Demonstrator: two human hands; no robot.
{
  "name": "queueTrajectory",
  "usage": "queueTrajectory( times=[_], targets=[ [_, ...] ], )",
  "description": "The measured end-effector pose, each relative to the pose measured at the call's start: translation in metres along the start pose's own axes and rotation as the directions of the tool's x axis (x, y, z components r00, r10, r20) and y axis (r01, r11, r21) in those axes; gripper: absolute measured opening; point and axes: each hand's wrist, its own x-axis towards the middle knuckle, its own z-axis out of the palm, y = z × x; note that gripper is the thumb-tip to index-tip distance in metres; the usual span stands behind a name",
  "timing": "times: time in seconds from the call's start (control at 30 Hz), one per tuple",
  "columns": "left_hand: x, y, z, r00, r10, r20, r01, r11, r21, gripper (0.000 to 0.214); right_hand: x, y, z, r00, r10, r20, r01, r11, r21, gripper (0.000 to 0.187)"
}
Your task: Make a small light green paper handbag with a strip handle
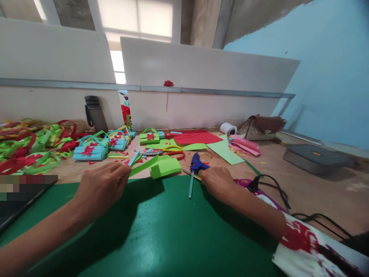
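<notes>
My left hand [100,186] rests knuckles-up on the edge of the dark green mat [161,231], fingers curled and pinching a long light-green paper strip [142,166] that runs to a folded green paper box [165,167]. A thin blue strip [134,157] pokes up just past its fingertips. My right hand [217,181] lies closed beside a blue glue gun [196,164], touching its rear end; what it grips is hidden. A pale blue glue stick [190,184] lies on the mat below the gun.
Finished blue and green paper baskets [90,150] and piles of paper strips [25,148] fill the left. Scissors [170,152], red and green sheets [198,137], pink paper [245,145], a grey bottle [95,113], a handbag [263,127], a grey lidded box [315,157] and black cables [276,188] lie around.
</notes>
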Motion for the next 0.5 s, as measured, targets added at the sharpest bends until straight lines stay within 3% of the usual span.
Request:
queueTrajectory(
  times=[0.17, 0.27, 0.37, 0.4, 0.47, 0.5],
  targets=[
    [-0.016, 0.017, -0.005, 0.947, 0.248, -0.202, -0.261, 0.965, -0.036, 0.021, 0.009, 0.0, -0.001, 0.999, 0.044, -0.033, -0.043, 0.999, 0.013, 0.03],
    [-0.029, 0.035, -0.006, 0.927, 0.335, -0.168, -0.362, 0.918, -0.164, 0.02, -0.002, -0.009, -0.011, 0.995, 0.001, -0.1, 0.004, 0.998, 0.055, 0.02],
    [-0.04, 0.054, -0.009, 0.906, 0.403, -0.127, -0.422, 0.869, -0.258, 0.02, -0.022, -0.024, -0.02, 0.976, -0.14, -0.165, 0.163, 0.978, 0.131, 0.024],
    [-0.043, 0.059, -0.011, 0.898, 0.425, -0.115, -0.44, 0.853, -0.281, 0.02, -0.029, -0.029, -0.02, 0.951, -0.235, -0.201, 0.27, 0.948, 0.168, 0.027],
    [-0.046, 0.067, -0.014, 0.883, 0.46, -0.096, -0.465, 0.826, -0.318, 0.02, -0.04, -0.038, -0.017, 0.798, -0.436, -0.416, 0.56, 0.793, 0.242, 0.034],
    [-0.046, 0.07, -0.016, 0.876, 0.472, -0.094, -0.475, 0.815, -0.332, 0.02, -0.045, -0.042, -0.013, 0.733, -0.475, -0.487, 0.635, 0.735, 0.238, 0.033]
  ],
)
